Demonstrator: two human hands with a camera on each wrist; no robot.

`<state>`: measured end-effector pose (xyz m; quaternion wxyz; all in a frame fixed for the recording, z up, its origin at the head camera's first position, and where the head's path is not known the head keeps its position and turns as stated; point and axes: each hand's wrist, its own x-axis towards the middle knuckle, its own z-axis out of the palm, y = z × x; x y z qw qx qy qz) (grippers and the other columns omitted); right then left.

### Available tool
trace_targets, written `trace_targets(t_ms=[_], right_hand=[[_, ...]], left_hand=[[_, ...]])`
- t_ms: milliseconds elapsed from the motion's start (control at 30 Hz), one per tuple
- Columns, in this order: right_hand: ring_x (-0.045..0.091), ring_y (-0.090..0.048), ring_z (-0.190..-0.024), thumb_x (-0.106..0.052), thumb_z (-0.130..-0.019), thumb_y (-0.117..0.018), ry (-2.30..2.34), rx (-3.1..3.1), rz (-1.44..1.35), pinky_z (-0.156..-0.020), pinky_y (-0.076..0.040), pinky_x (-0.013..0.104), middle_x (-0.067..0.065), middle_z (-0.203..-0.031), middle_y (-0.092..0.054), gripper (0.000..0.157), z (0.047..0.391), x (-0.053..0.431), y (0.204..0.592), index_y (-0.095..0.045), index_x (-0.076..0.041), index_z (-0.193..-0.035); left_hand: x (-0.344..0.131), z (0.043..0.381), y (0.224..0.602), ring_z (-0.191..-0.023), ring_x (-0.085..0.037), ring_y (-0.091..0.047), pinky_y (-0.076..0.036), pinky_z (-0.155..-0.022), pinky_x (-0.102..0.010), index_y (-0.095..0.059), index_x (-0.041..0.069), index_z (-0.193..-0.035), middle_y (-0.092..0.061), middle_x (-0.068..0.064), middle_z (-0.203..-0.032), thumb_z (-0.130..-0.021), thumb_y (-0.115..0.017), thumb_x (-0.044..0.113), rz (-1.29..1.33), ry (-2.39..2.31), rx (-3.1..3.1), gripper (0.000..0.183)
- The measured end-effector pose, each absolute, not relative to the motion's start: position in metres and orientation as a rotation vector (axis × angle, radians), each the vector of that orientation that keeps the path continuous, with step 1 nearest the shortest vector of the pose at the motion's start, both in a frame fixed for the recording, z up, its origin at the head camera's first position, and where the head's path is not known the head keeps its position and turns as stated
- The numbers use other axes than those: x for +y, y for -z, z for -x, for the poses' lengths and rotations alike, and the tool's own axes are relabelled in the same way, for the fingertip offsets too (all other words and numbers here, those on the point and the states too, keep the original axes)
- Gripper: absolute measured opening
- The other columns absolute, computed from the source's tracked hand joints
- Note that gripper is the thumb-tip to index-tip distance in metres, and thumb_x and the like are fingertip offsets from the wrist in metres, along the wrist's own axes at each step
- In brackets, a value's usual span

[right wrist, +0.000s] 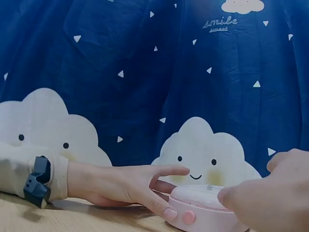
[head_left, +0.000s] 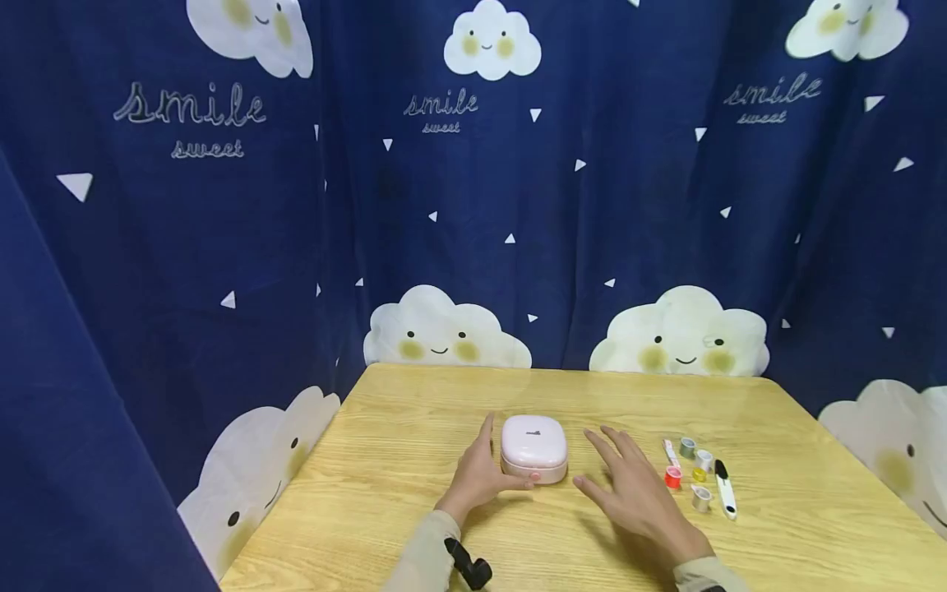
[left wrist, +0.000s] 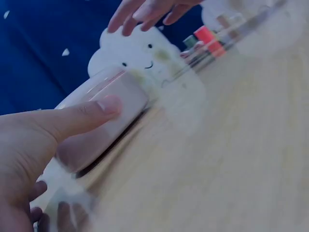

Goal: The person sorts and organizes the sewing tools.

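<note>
Head view puts the box (head_left: 534,442) just beside the nearer left hand (head_left: 476,475), fingers extended leftward of it, thumb by its button (right wrist: 189,217), with the right hand (head_left: 635,487) spread, empty, apart rightward.

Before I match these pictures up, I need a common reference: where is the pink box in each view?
Head: the pink box is in the lower part, a little right of centre, between the left hand and the right hand.
Left wrist: the pink box is left of centre, partly covered by the left hand.
Right wrist: the pink box is at the bottom edge, right of centre.
Shared landmark: the left hand, close by the box.
</note>
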<state>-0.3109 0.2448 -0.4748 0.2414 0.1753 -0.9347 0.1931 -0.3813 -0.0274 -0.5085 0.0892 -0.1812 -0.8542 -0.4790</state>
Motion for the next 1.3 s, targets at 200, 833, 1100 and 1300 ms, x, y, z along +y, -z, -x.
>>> trace_targets(t_ms=[200,833,1100,1300], right_hand=[[0.049,-0.042,-0.138,-0.045,-0.094,-0.074,-0.627,-2.508,-0.521,-0.101,-0.04,0.071,0.024,-0.153,-0.045,0.074,0.327,0.238,0.479,-0.049,-0.01,-0.154],[0.051,-0.034,-0.144,-0.048,-0.087,-0.081,-1.017,-2.517,-0.581,-0.107,-0.03,0.073,0.026,-0.161,-0.033,0.081,0.379,0.215,0.509,-0.051,-0.011,-0.153],[0.051,-0.031,-0.145,-0.05,-0.081,-0.087,-1.142,-2.569,-0.631,-0.11,-0.025,0.073,0.024,-0.164,-0.028,0.091,0.387,0.219,0.509,-0.048,-0.014,-0.155],[0.044,-0.03,-0.148,-0.046,-0.078,-0.09,-1.237,-2.578,-0.645,-0.115,-0.024,0.066,0.019,-0.166,-0.029,0.088,0.39,0.22,0.508,-0.051,-0.013,-0.149]], left_hand=[[-0.029,0.393,0.51,-0.141,-0.033,-0.047,-0.02,-0.113,-0.068,-0.018,0.005,-0.165,-0.049,-0.017,-0.154,-0.065,-0.099,0.048,0.575,1.463,-2.597,0.136],[-0.025,0.408,0.508,-0.121,-0.023,-0.058,-0.027,-0.095,-0.048,-0.042,0.02,-0.155,-0.061,0.0,-0.142,-0.059,-0.102,0.042,0.713,1.321,-2.659,0.116],[-0.026,0.413,0.508,-0.125,-0.024,-0.057,-0.028,-0.096,-0.046,-0.039,0.017,-0.157,-0.059,-0.003,-0.146,-0.06,-0.101,0.043,0.716,1.278,-2.683,0.118],[-0.026,0.408,0.506,-0.125,-0.023,-0.057,-0.029,-0.097,-0.047,-0.04,0.019,-0.156,-0.059,-0.002,-0.146,-0.062,-0.101,0.043,0.729,1.269,-2.682,0.115]])
